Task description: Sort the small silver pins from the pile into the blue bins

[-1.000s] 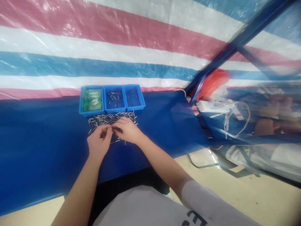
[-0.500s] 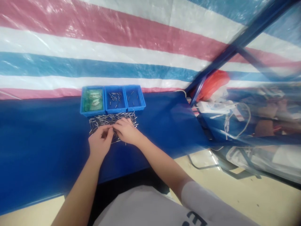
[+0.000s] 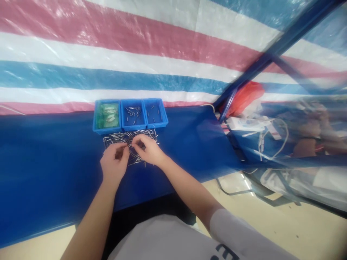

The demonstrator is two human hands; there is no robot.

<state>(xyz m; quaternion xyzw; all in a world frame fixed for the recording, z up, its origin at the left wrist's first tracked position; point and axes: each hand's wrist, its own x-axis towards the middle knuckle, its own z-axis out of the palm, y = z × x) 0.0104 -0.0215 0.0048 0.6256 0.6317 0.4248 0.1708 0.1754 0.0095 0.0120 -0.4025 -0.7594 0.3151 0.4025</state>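
Observation:
A spread of thin metal pins point(image 3: 119, 136) lies on the blue table in front of a row of blue bins. Over its left part, my left hand point(image 3: 114, 159) is closed in a pinch, thumb against fingertips; what sits in the pinch is too small to make out. Close beside it, my right hand point(image 3: 148, 148) hovers over the right part of the pins, thumb and forefinger curled together at the tips. Whether a pin is between them I cannot see. The two hands' fingertips are slightly apart. Both hands hide part of the spread.
The left bin point(image 3: 94, 124) has green film and pale pieces inside. Some pins lie in the middle bin point(image 3: 134, 127), fewer in the right bin point(image 3: 164, 124). A blue metal frame point(image 3: 244, 77), a red bag point(image 3: 245, 97) and white cables point(image 3: 286, 133) are at right, near a blurred person.
My right hand's fingertips have drawn away from my left hand, and its fingers have curled into a rounder pinch. My left hand stays nearly in place.

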